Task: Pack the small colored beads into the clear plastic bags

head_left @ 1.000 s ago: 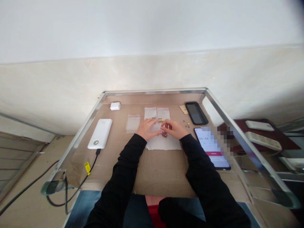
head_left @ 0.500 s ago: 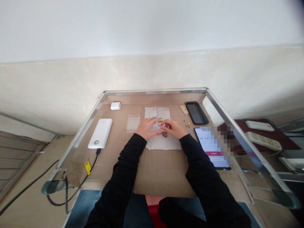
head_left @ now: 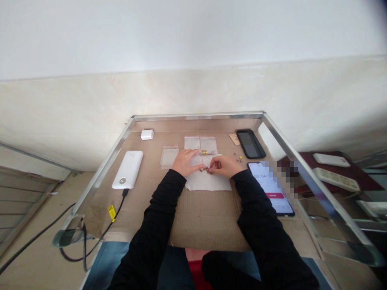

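Observation:
A white paper sheet (head_left: 208,183) lies mid-table with several small reddish-brown capsules (head_left: 204,168) on it. My left hand (head_left: 186,162) rests at the sheet's left edge, thumb and fingers apart, and its fingertips reach the lower edge of a clear zip bag (head_left: 191,141). Over the capsules, my right hand (head_left: 222,165) has thumb and fingers pinched together on what looks like one of them; the fingers partly cover it. A yellow capsule (head_left: 204,152) shows at a second zip bag (head_left: 208,143), between the hands.
More clear bags (head_left: 169,157) lie left of my left hand. Loose pills (head_left: 240,157) sit at right, near a black phone case (head_left: 250,143) and a lit phone (head_left: 273,189). A white power bank (head_left: 128,169) with a cable and a white charger (head_left: 147,134) are at left. Metal rails (head_left: 198,117) edge the table.
My right hand has moved slightly right and down, from near the bags to the capsules on the paper. The capsules have shifted a little. My left hand stays almost still.

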`<state>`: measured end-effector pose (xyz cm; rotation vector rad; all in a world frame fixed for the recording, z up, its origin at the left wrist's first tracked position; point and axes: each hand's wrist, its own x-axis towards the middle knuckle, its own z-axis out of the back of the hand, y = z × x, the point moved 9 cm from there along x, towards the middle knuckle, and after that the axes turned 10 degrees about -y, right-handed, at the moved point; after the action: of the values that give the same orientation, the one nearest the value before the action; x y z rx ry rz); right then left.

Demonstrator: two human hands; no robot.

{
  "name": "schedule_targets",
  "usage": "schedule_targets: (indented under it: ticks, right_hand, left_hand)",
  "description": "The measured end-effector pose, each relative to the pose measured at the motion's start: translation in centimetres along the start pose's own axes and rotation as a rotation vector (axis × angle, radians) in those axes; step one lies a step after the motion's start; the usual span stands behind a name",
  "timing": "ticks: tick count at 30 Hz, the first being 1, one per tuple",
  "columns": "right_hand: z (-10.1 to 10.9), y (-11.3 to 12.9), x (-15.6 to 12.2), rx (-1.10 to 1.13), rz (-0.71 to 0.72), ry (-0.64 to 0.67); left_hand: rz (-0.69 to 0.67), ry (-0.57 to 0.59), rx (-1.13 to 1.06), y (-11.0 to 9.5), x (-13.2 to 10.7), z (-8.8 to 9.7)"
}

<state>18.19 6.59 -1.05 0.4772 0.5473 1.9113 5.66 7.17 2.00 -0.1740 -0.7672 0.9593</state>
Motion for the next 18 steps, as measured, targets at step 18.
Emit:
schedule_targets:
  ticks: [18]
  right_hand:
    - [0.48,-0.96,-0.31,-0.061,-0.060,0.017]
  left_hand:
    - [0.028,0.016,0.007,0.13,-0.06,-0.09]
